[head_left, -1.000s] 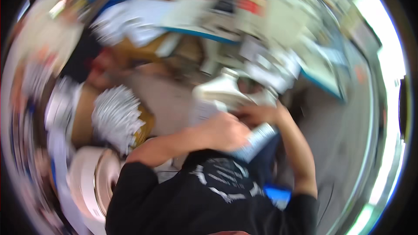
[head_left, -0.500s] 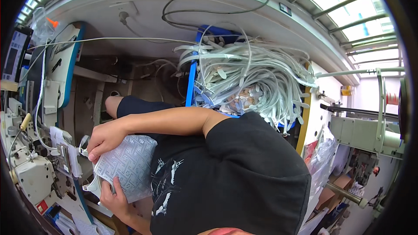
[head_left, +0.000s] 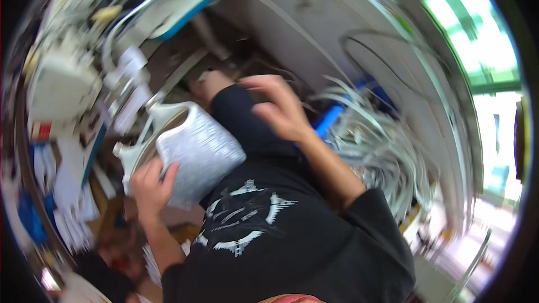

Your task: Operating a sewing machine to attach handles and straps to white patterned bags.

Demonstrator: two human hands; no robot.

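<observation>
A white-silver patterned bag (head_left: 202,148) with a pale rim lies tilted across my lap, its mouth toward the left. My left hand (head_left: 151,186) grips the near part of its rim, thumb outside on the patterned panel and fingers at the opening. White tabs stick out at the ends of the mouth. Off the bag, my right hand (head_left: 278,106) is raised over my dark-clothed leg, thumb and fingers apart, nothing seen in it. Motion blurs its fingertips.
On the left stands a pale sewing machine (head_left: 64,87) beside a blue-edged worktop (head_left: 193,8). To the right, a blue crate (head_left: 331,119) holds a heap of white straps (head_left: 376,154). A cable (head_left: 292,22) runs along the wall. Another person's dark-clothed shape (head_left: 104,278) shows at lower left.
My right hand has let go of the bag and swung right, away from it. My left hand still grips the rim. The whole view has turned, with the crate now lower right.
</observation>
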